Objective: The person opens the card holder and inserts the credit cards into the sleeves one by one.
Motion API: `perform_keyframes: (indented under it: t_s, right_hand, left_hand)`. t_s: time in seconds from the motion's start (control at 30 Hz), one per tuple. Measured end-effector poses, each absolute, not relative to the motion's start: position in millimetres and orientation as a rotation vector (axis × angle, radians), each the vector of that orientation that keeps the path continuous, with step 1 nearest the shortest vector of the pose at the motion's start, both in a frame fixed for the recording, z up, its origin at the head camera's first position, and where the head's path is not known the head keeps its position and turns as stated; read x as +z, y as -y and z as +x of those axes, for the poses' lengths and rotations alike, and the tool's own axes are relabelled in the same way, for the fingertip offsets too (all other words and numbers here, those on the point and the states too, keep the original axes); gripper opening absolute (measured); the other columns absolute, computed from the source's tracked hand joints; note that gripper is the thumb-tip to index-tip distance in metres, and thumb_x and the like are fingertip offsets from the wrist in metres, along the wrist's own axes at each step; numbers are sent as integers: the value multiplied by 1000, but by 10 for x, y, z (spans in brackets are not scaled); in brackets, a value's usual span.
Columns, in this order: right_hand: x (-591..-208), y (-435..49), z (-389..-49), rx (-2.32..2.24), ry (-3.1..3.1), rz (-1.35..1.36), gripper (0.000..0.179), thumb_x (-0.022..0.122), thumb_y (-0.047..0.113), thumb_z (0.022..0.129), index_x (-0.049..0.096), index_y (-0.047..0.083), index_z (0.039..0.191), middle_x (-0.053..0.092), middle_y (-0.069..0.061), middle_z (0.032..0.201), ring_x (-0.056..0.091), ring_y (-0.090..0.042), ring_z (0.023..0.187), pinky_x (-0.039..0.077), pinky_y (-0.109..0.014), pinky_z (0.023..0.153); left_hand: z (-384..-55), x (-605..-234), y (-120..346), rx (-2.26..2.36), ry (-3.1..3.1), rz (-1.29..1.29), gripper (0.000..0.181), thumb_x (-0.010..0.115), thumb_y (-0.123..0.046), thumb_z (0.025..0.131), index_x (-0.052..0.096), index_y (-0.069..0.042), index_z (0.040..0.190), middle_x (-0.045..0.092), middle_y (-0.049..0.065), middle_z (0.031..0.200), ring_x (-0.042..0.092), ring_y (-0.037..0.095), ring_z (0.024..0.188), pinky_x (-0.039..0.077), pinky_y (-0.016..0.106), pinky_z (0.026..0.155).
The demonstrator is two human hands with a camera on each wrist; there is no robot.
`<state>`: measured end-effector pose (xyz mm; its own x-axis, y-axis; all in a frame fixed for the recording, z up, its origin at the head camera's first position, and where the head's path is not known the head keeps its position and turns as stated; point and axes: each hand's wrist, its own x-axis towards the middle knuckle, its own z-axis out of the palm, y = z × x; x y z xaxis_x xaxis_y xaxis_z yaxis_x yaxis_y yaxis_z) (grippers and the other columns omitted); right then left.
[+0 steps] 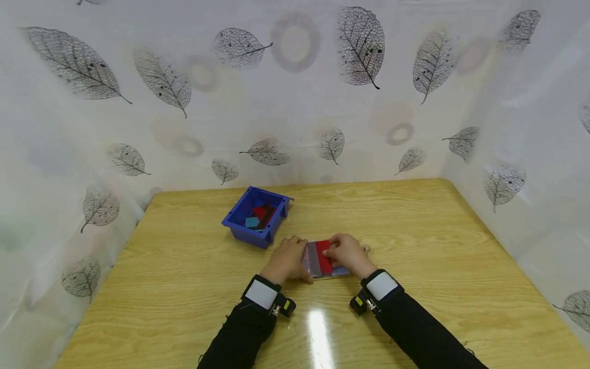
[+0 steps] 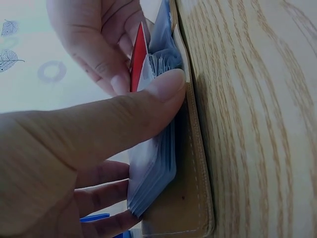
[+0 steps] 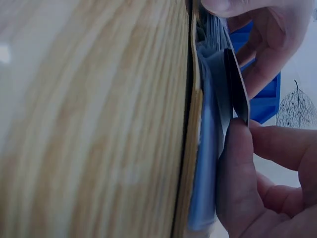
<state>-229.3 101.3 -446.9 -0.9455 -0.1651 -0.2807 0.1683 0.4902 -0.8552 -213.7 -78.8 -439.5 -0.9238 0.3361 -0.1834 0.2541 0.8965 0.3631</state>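
Note:
A card holder lies spread on the table, with a tan stitched cover and a stack of clear plastic sleeves. My left hand grips the sleeves from the left, thumb across their near edges and fingers behind them. Between thumb and finger, my right hand pinches a red card by its right side. The card stands over the sleeves, close against a grey-striped page; its dark back shows in the right wrist view.
A blue bin sits behind and left of the hands, holding several red, dark and light blue cards. Just right of the right hand is a small round snap. A leaf-patterned curtain borders the wooden table.

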Motion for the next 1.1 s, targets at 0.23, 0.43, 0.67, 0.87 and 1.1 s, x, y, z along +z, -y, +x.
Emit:
perform_keyframes:
  t_s: [0.23,0.43,0.67,0.87,1.1]
  right_hand:
    - [-4458,-865,-2279,-1190,-2656,-84,29,71,6,85,66,-9,110,62,-8,82,58,-15,69,49,-26,58]
    - [-4415,-778,-2251,-1000,-2780,-222,13,70,7,84,72,-4,91,66,-6,77,56,-15,65,47,-27,57]
    - [-4361,-729,-2208,-983,-2794,-317,11,68,10,84,73,3,76,63,-2,67,52,-13,59,42,-25,52]
    - [-4383,-747,-2217,-1015,-2721,-408,19,63,14,91,74,5,78,55,2,57,46,-9,51,36,-22,46]
    - [-4373,-929,-2241,-985,-2714,-416,27,62,13,92,69,-6,110,70,-13,92,65,-22,77,52,-34,68]
  left_hand:
    - [-2118,-4382,775,470,-2840,481,96,93,-41,59,51,-6,139,54,11,130,49,31,120,42,42,101]
    - [-2119,-4394,733,458,-2839,454,93,93,-40,60,53,-7,138,54,11,131,48,31,121,42,42,101]
    - [-2119,-4398,711,454,-2861,438,88,94,-38,59,57,-7,133,56,10,126,50,32,116,45,45,95]
    - [-2126,-4392,722,450,-2855,434,88,93,-41,59,57,-8,132,57,11,127,50,34,115,47,50,90]
    - [-2242,-4224,804,616,-2714,459,90,84,-42,74,44,-2,144,46,17,144,42,36,132,38,48,106]
